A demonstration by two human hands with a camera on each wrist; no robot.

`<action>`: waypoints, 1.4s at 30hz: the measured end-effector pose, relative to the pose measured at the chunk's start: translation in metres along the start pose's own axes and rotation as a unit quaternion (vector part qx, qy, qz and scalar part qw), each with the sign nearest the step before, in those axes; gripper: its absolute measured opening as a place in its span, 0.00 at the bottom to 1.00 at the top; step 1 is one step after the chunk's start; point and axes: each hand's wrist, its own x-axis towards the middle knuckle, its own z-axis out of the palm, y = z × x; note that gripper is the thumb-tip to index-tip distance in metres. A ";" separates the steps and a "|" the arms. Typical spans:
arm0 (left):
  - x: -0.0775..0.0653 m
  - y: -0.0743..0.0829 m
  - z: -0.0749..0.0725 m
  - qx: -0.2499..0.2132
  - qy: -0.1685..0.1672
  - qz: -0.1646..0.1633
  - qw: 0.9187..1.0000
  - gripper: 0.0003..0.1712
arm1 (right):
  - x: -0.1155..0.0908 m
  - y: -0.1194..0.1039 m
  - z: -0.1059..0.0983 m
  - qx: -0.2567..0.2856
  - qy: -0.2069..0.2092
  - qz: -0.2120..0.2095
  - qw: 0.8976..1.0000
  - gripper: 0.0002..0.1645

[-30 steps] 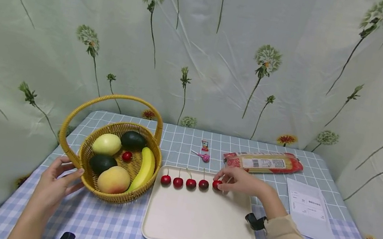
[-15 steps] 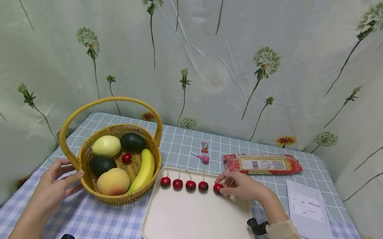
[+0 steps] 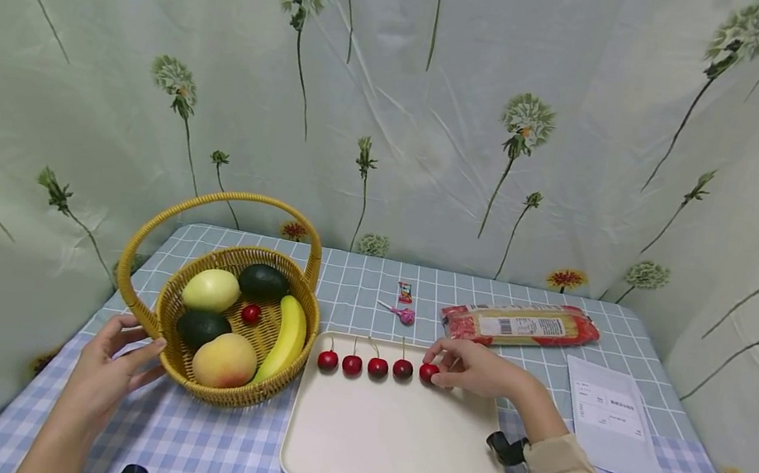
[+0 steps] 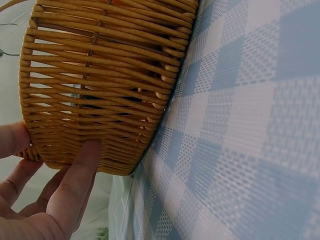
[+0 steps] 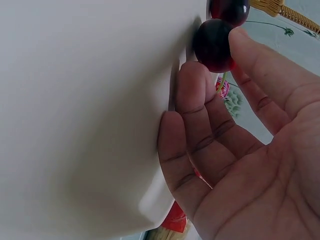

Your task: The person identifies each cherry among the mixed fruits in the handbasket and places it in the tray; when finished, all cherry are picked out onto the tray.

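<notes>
My left hand (image 3: 105, 366) rests against the near left side of a yellow wicker basket (image 4: 100, 95), fingertips touching its weave and rim beside the handle's base. In the basket lie a banana (image 3: 287, 338), a peach (image 3: 226, 360), a pale yellow fruit (image 3: 211, 289), two dark green fruits and a red cherry (image 3: 250, 313). My right hand (image 3: 478, 368) pinches another cherry (image 5: 214, 46) between thumb and fingers, at the right end of a row of cherries with stems on a cream tray (image 3: 389, 447). The gripped cherry sits low, close to the tray surface; its stem is partly hidden.
Behind the tray lie a pink lollipop (image 3: 405, 315), a small wrapped candy (image 3: 404, 292) and a red-ended pack of noodles (image 3: 523, 325). A white labelled envelope (image 3: 612, 422) is at the right. A floral curtain (image 3: 401, 106) hangs behind the table.
My right hand has shifted the end cherry slightly right, then back left towards the row. My left hand stays against the basket.
</notes>
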 end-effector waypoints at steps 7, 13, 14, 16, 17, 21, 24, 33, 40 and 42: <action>-0.001 0.001 0.000 0.007 -0.003 0.005 1.000 0.19 | 0.001 0.003 0.000 0.008 -0.009 -0.002 1.000 0.13; 0.000 0.001 0.000 0.005 -0.005 0.003 1.000 0.18 | -0.001 0.001 -0.001 0.009 -0.008 -0.002 1.000 0.14; 0.000 0.001 0.000 0.005 -0.006 0.002 1.000 0.19 | -0.001 0.001 -0.001 0.009 -0.006 -0.003 1.000 0.14; 0.000 0.002 0.000 0.007 -0.006 -0.002 1.000 0.19 | -0.002 -0.001 -0.003 0.007 -0.003 -0.008 1.000 0.14; 0.000 0.002 -0.001 0.007 -0.006 -0.004 1.000 0.19 | -0.002 -0.001 -0.003 0.004 0.000 -0.011 1.000 0.15; 0.001 0.002 -0.001 0.008 -0.005 -0.009 1.000 0.19 | -0.002 -0.004 -0.008 -0.010 0.012 -0.026 1.000 0.16; 0.001 0.002 -0.001 0.008 -0.005 -0.009 1.000 0.19 | 0.000 -0.007 -0.012 -0.012 0.017 -0.032 0.999 0.16; 0.000 0.000 -0.002 0.000 -0.006 0.002 1.000 0.20 | 0.022 -0.039 -0.022 -0.014 -0.002 -0.059 0.998 0.18; 0.000 0.001 0.000 0.004 0.001 -0.013 1.000 0.19 | 0.046 -0.081 -0.023 -0.037 -0.016 -0.091 0.995 0.14; 0.001 0.001 -0.001 0.004 -0.002 -0.009 1.000 0.20 | 0.054 -0.090 -0.022 -0.032 -0.022 -0.098 0.994 0.15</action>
